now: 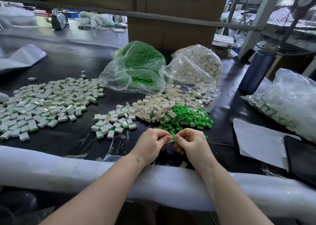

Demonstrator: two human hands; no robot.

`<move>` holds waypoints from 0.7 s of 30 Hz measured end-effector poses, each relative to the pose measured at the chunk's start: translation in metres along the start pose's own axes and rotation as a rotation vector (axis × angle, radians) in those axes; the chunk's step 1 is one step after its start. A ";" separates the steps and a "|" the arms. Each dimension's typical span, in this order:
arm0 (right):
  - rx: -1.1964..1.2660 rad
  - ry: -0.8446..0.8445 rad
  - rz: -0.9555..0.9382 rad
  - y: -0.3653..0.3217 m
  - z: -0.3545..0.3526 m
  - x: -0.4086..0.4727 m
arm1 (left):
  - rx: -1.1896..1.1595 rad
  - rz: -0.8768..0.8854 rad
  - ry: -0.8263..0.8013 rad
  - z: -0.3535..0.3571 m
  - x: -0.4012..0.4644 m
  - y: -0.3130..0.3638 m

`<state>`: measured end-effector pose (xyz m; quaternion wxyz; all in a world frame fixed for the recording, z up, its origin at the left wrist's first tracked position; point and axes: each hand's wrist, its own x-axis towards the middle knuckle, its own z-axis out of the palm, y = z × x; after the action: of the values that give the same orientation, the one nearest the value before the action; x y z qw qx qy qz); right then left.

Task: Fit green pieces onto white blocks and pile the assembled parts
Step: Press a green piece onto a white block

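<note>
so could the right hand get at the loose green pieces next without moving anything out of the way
Probably yes. The loose green pieces lie just beyond the right hand on open table, nothing between them. But that hand is busy, pinching a green piece against the white block held by the left hand.

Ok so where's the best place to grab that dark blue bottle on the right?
Probably take the dark blue bottle round its straight middle body, coming from its near left side. It stands upright, and a plastic bag crowds its right, while the table on its left is open.
</note>
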<state>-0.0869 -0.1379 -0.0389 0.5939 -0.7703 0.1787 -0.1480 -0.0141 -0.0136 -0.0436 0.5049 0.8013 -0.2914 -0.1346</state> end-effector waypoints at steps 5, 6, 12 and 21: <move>0.011 0.036 0.004 0.001 0.002 0.002 | -0.035 0.001 -0.001 0.002 0.000 -0.001; 0.020 0.049 0.001 0.002 0.003 0.002 | -0.038 0.003 0.010 0.002 0.000 -0.001; 0.073 0.095 -0.037 0.003 0.004 0.003 | -0.062 0.025 0.032 0.004 0.001 -0.001; 0.169 0.092 -0.051 0.004 0.001 0.002 | -0.088 0.028 0.064 0.004 0.002 -0.002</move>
<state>-0.0853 -0.1385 -0.0426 0.6440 -0.7142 0.1731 -0.2126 -0.0133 -0.0170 -0.0470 0.5505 0.7782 -0.2798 -0.1144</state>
